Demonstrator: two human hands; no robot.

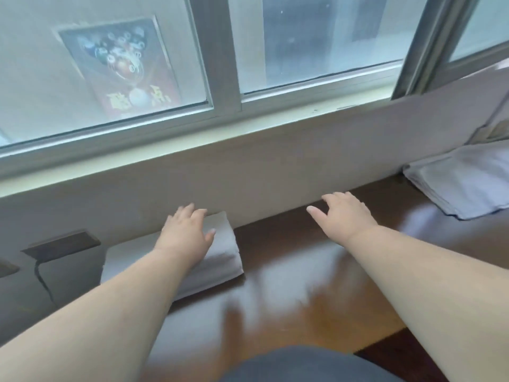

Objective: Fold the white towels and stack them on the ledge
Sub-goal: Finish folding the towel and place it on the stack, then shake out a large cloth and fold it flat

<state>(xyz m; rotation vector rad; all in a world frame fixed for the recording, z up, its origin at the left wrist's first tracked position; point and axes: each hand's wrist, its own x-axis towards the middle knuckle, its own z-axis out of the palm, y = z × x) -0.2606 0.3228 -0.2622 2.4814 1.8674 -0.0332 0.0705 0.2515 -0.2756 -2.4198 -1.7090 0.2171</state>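
Beside the folded towel point(176, 260), a wall socket point(62, 245); unfolded towels point(462, 183) far right.

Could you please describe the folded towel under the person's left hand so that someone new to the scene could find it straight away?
Start at the big window and drop down the wall to the dark wooden ledge. On its left part, against the wall, lies the folded towel, with the left hand resting flat on it. Unlike the flatter pile of white towels at the far right, it is one compact, thick bundle.
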